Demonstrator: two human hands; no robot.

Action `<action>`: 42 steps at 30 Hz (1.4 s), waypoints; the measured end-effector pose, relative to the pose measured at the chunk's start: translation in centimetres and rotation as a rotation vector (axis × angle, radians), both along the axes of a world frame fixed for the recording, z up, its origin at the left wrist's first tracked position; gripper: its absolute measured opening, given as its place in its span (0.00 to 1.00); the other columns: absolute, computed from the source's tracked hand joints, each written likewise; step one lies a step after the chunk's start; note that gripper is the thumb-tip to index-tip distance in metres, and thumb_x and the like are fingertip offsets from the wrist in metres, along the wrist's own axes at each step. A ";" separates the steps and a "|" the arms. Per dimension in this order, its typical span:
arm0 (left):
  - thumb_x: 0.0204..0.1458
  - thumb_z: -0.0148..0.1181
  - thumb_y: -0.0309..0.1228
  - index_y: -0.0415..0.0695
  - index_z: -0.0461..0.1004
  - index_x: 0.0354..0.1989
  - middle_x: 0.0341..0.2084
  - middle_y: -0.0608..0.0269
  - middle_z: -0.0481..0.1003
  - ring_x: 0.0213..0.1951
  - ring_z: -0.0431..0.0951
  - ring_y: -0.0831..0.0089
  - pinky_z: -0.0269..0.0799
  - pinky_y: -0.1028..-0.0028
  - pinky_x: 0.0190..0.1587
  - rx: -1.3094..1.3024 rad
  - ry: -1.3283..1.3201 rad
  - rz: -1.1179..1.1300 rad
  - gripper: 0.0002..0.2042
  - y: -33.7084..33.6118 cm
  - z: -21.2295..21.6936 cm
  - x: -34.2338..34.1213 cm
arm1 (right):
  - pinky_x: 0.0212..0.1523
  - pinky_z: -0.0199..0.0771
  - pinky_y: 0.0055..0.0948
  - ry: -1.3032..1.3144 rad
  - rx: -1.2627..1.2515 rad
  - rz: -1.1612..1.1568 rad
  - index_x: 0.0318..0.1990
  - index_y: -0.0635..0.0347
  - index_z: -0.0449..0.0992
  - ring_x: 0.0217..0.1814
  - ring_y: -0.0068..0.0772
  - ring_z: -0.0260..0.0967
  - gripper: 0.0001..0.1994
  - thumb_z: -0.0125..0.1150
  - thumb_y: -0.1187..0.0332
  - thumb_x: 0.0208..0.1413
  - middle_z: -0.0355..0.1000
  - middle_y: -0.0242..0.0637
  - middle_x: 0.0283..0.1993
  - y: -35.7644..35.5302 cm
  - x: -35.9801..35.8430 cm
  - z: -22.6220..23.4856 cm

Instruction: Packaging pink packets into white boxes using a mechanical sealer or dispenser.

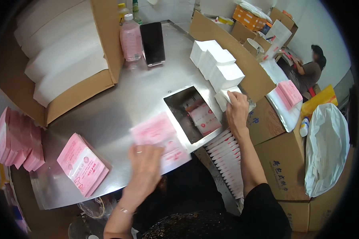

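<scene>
My left hand [145, 163] is at the table's front edge, slightly smeared by motion, its fingers closed on a pink-and-white printed plastic bag [157, 129] that spreads out beyond them. My right hand [237, 107] pinches a small white folded tissue stack [222, 99] at the near end of a row of white tissue stacks [217, 63]. Between the hands, a rectangular opening [172, 99] in the metal table shows a pink-and-white printed packet [204, 118] down inside. Left of my left hand lies a pile of flat pink printed bags [83, 165].
A big carton [79, 89] of white tissue stands at left, beside more pink bags [20, 139]. A pink bottle [131, 38] and a black phone [152, 44] stand at the back. White-and-red packets [225, 159] line up below the table. Cartons [283, 171] and a seated person [309, 71] are at right.
</scene>
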State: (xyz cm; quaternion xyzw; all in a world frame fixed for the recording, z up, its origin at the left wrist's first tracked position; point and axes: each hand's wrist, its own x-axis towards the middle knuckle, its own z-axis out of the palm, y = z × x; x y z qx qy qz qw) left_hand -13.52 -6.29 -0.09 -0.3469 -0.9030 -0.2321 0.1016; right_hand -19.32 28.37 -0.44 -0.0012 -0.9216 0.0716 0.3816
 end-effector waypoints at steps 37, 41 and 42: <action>0.52 0.65 0.44 0.41 0.74 0.46 0.45 0.49 0.72 0.40 0.71 0.55 0.65 0.62 0.38 -0.047 0.102 0.239 0.21 2.5 -0.5 -1.4 | 0.42 0.65 0.44 -0.133 -0.096 -0.066 0.37 0.63 0.81 0.43 0.45 0.67 0.06 0.59 0.72 0.56 0.69 0.42 0.34 1.2 0.7 0.2; 0.51 0.65 0.43 0.40 0.74 0.44 0.43 0.49 0.72 0.40 0.71 0.55 0.65 0.62 0.38 -0.012 0.150 0.243 0.19 2.4 -0.5 -1.4 | 0.43 0.65 0.44 -0.231 -0.119 -0.080 0.37 0.63 0.82 0.43 0.46 0.67 0.08 0.58 0.72 0.56 0.70 0.42 0.34 1.3 0.8 0.7; 0.51 0.66 0.42 0.40 0.73 0.42 0.43 0.49 0.71 0.40 0.71 0.56 0.65 0.62 0.38 -0.008 0.150 0.243 0.19 2.4 -0.6 -1.4 | 0.43 0.65 0.44 -0.230 -0.117 -0.076 0.37 0.63 0.82 0.43 0.46 0.67 0.08 0.58 0.72 0.56 0.70 0.42 0.34 1.4 0.9 0.5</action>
